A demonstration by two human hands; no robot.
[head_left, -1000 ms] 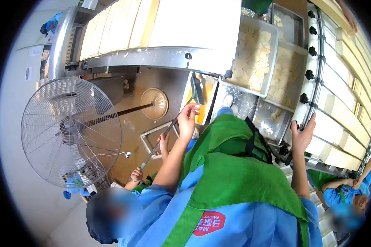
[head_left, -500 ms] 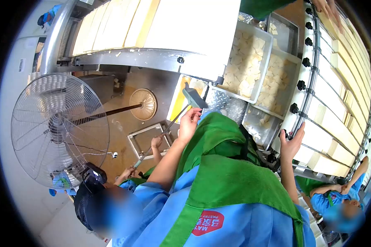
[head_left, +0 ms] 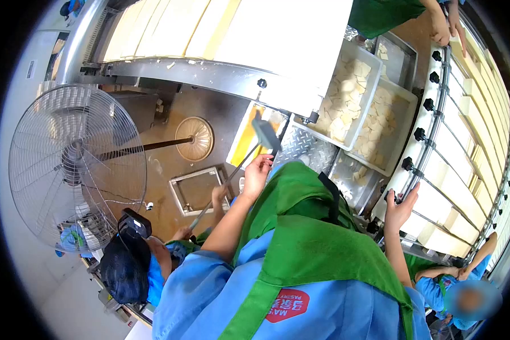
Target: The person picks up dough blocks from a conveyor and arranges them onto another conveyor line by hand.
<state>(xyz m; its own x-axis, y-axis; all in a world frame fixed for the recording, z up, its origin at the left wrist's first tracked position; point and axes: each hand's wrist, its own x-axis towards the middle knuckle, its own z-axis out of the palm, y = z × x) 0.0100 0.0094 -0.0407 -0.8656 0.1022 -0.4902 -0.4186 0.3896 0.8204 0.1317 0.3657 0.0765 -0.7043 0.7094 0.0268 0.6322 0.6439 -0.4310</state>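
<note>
My left hand (head_left: 257, 173) is raised at the centre, fingers curled together near the dark scraper-like head (head_left: 265, 134) of a long pole. Whether anything is between its fingertips is too small to tell. A co-worker's hands (head_left: 217, 195) hold the pole (head_left: 209, 208) to the left of my arm. On the right, my right hand (head_left: 399, 208) rests against the edge of the right conveyor (head_left: 392, 180), thumb and fingers apart, beside its metal rail. Trays of pale dough scraps (head_left: 345, 102) lie between the two conveyors.
A large fan (head_left: 76, 164) stands at the left, its round base (head_left: 195, 139) on the floor near a metal frame (head_left: 198, 191). Pale dough blocks (head_left: 456, 187) lie on the right conveyor. A co-worker (head_left: 124, 266) is at lower left, another (head_left: 464, 283) at lower right.
The pole's head has swung up and left from beside my left hand. More of the co-worker at lower left shows. The view has shifted, and my hands keep nearly the same poses.
</note>
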